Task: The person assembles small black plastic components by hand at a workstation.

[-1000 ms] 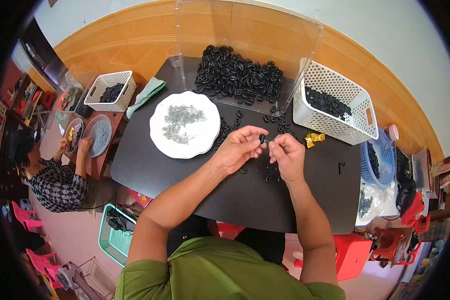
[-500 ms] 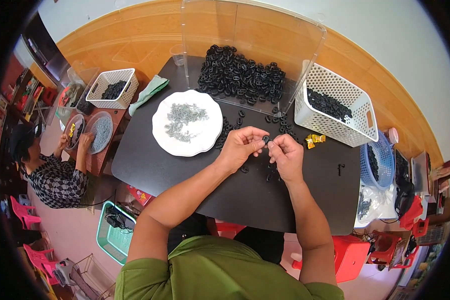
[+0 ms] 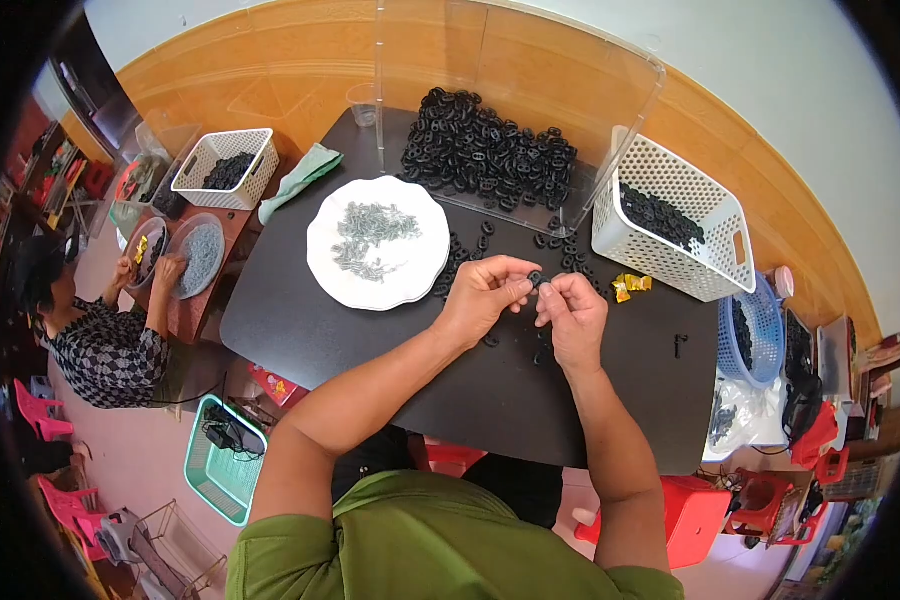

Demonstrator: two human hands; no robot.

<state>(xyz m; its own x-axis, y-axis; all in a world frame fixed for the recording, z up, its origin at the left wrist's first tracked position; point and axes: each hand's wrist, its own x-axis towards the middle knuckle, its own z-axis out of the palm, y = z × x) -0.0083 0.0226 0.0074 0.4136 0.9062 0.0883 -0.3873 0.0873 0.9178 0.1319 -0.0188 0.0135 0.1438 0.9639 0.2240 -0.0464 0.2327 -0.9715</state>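
Between the fingertips of both hands is a small black oval plastic piece (image 3: 537,279). My left hand (image 3: 480,297) pinches it from the left. My right hand (image 3: 574,318) has its thumb and forefinger closed at the piece's right side; anything else in that pinch is too small to make out. Loose black oval pieces (image 3: 542,350) lie under and around my hands on the dark table (image 3: 450,400). To the left stands a white scalloped plate (image 3: 322,250) with a heap of small silvery pins (image 3: 375,240). Behind my hands, a big pile of black pieces (image 3: 490,150) fills part of a clear plastic box (image 3: 570,60).
At the right are a white perforated basket (image 3: 715,265) of black pieces, yellow wrappers (image 3: 630,286), a small black part (image 3: 680,346) and a blue basket (image 3: 765,345). A green cloth (image 3: 302,180) lies far left. Another person (image 3: 105,340) works at a side table there.
My hands stay together at the black piece, with only slight finger movement. The whole view has shifted a little.
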